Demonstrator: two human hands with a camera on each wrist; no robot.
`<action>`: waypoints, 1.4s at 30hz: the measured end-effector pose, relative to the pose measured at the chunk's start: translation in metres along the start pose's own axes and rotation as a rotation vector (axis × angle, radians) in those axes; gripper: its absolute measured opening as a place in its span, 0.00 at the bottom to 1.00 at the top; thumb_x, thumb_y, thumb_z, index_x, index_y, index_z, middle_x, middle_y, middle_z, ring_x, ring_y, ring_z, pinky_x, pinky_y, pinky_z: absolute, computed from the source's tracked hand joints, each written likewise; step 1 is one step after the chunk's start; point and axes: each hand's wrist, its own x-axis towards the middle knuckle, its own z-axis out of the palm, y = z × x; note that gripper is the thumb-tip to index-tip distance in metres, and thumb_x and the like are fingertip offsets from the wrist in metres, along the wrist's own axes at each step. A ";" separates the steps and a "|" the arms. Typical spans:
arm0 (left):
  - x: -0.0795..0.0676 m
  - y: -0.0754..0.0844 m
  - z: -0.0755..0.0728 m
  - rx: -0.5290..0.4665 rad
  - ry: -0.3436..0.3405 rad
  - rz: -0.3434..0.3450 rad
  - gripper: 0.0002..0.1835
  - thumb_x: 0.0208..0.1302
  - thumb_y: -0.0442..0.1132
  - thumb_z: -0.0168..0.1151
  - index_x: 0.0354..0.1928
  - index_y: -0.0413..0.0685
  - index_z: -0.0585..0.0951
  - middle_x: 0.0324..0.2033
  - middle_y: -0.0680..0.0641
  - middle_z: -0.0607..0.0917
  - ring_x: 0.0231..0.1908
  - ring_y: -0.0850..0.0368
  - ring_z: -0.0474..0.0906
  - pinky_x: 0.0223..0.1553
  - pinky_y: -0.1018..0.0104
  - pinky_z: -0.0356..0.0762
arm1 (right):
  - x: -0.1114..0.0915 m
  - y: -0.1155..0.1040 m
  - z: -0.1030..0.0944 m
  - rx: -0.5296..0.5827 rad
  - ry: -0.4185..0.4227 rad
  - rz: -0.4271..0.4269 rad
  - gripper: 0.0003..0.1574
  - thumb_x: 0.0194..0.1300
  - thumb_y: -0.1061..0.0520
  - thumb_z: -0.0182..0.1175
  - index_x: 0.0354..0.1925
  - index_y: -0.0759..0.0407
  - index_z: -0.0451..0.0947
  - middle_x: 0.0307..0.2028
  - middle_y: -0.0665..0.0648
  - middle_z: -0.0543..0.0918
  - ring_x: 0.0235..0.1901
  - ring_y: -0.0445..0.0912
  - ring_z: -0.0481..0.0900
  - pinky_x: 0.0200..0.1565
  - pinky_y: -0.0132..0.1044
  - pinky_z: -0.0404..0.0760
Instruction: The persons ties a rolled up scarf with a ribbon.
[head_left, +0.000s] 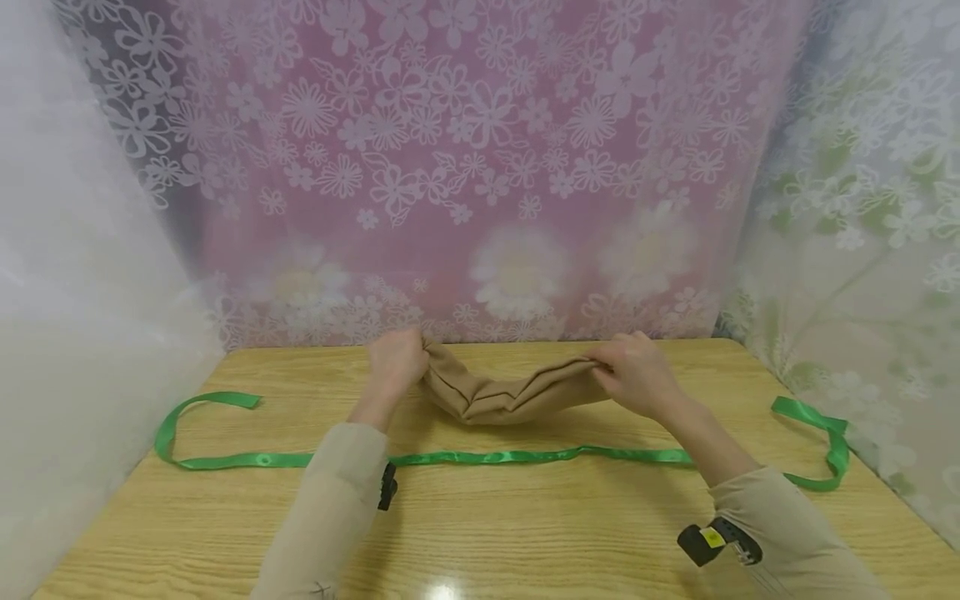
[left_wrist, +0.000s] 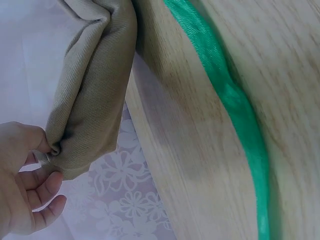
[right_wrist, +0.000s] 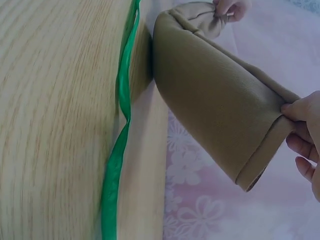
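A folded tan cloth (head_left: pixel 517 400) sags in the middle between the two hands, above the far part of the wooden table. The left hand (head_left: pixel 396 360) pinches its left end; the left wrist view shows thumb and forefinger on the fabric (left_wrist: pixel 95 90), the other fingers loosely curled. At the other end, the right hand (head_left: pixel 637 377) grips a top corner of the cloth (right_wrist: pixel 220 95) between thumb and fingers, with a hemmed edge hanging beneath. A green ribbon (head_left: pixel 495 457) lies across the table on the near side of the cloth, passing below both forearms.
The wooden table (head_left: pixel 525 533) spans the lower view. The ribbon's ends curl near the table's left and right edges. Behind hangs a pink floral curtain (head_left: pixel 450 167), with pale sheer curtains (head_left: pixel 82 250) at the sides.
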 end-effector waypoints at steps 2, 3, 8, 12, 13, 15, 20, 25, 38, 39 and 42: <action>0.001 0.002 0.000 -0.002 0.016 0.011 0.08 0.57 0.32 0.54 0.36 0.44 0.80 0.21 0.48 0.78 0.20 0.53 0.71 0.20 0.63 0.66 | 0.001 -0.004 -0.003 0.001 -0.003 -0.007 0.10 0.50 0.68 0.64 0.35 0.63 0.83 0.27 0.56 0.83 0.28 0.49 0.77 0.30 0.43 0.70; 0.001 0.004 0.000 -0.004 0.025 0.018 0.08 0.56 0.32 0.54 0.36 0.44 0.81 0.21 0.48 0.78 0.20 0.53 0.71 0.20 0.63 0.66 | 0.001 -0.005 -0.005 0.000 -0.003 -0.011 0.10 0.50 0.69 0.64 0.34 0.62 0.83 0.27 0.55 0.83 0.28 0.49 0.77 0.30 0.43 0.70; 0.002 0.008 0.002 0.021 0.071 0.054 0.17 0.54 0.32 0.55 0.48 0.47 0.81 0.24 0.46 0.82 0.19 0.54 0.70 0.19 0.63 0.68 | 0.002 -0.014 -0.010 -0.022 0.038 -0.070 0.10 0.47 0.69 0.64 0.32 0.62 0.84 0.26 0.54 0.83 0.27 0.49 0.77 0.30 0.43 0.71; 0.003 0.013 0.001 0.057 0.101 0.077 0.15 0.55 0.35 0.57 0.46 0.47 0.81 0.28 0.45 0.83 0.25 0.49 0.76 0.27 0.57 0.74 | 0.002 -0.019 -0.012 -0.044 0.083 -0.124 0.09 0.46 0.67 0.64 0.31 0.61 0.84 0.26 0.55 0.84 0.29 0.50 0.79 0.31 0.43 0.71; 0.004 0.015 0.001 0.063 0.102 0.079 0.12 0.56 0.35 0.58 0.43 0.46 0.81 0.28 0.45 0.83 0.27 0.48 0.77 0.30 0.56 0.75 | 0.002 -0.020 -0.013 -0.045 0.093 -0.137 0.09 0.46 0.67 0.64 0.31 0.61 0.84 0.27 0.55 0.84 0.29 0.50 0.79 0.31 0.43 0.71; 0.004 0.017 0.001 0.071 0.103 0.086 0.09 0.57 0.37 0.58 0.41 0.46 0.80 0.30 0.45 0.84 0.31 0.46 0.78 0.35 0.54 0.75 | 0.002 -0.022 -0.013 -0.048 0.113 -0.161 0.09 0.46 0.66 0.64 0.31 0.61 0.84 0.27 0.54 0.84 0.29 0.51 0.79 0.31 0.43 0.71; 0.005 0.022 0.001 0.066 0.096 0.095 0.10 0.59 0.38 0.57 0.42 0.47 0.80 0.35 0.45 0.84 0.40 0.45 0.77 0.45 0.51 0.72 | 0.003 -0.030 -0.014 -0.059 0.152 -0.207 0.08 0.47 0.66 0.63 0.30 0.60 0.83 0.25 0.54 0.84 0.28 0.50 0.79 0.31 0.43 0.71; 0.006 0.028 0.001 0.047 0.106 0.116 0.11 0.59 0.37 0.56 0.44 0.47 0.81 0.38 0.46 0.85 0.44 0.44 0.77 0.51 0.50 0.68 | 0.003 -0.039 -0.016 -0.044 0.182 -0.236 0.08 0.47 0.66 0.61 0.29 0.60 0.83 0.24 0.53 0.84 0.27 0.49 0.79 0.33 0.44 0.71; 0.006 0.043 -0.001 0.090 0.101 0.166 0.12 0.61 0.39 0.56 0.46 0.48 0.80 0.39 0.47 0.84 0.45 0.47 0.76 0.54 0.50 0.67 | 0.005 -0.069 -0.029 -0.039 0.258 -0.330 0.10 0.43 0.67 0.61 0.28 0.58 0.81 0.24 0.53 0.82 0.26 0.48 0.79 0.32 0.44 0.71; 0.006 0.044 -0.001 0.100 0.102 0.172 0.11 0.61 0.39 0.56 0.46 0.49 0.80 0.39 0.47 0.84 0.45 0.48 0.76 0.54 0.50 0.67 | 0.005 -0.071 -0.030 -0.043 0.257 -0.331 0.10 0.42 0.67 0.62 0.28 0.57 0.81 0.23 0.52 0.82 0.26 0.48 0.78 0.32 0.44 0.71; 0.007 0.047 0.000 0.124 0.100 0.193 0.11 0.62 0.39 0.55 0.46 0.50 0.80 0.39 0.48 0.84 0.45 0.49 0.75 0.53 0.50 0.67 | 0.004 -0.077 -0.031 -0.049 0.245 -0.326 0.12 0.40 0.67 0.66 0.28 0.57 0.81 0.23 0.52 0.82 0.26 0.48 0.78 0.31 0.43 0.71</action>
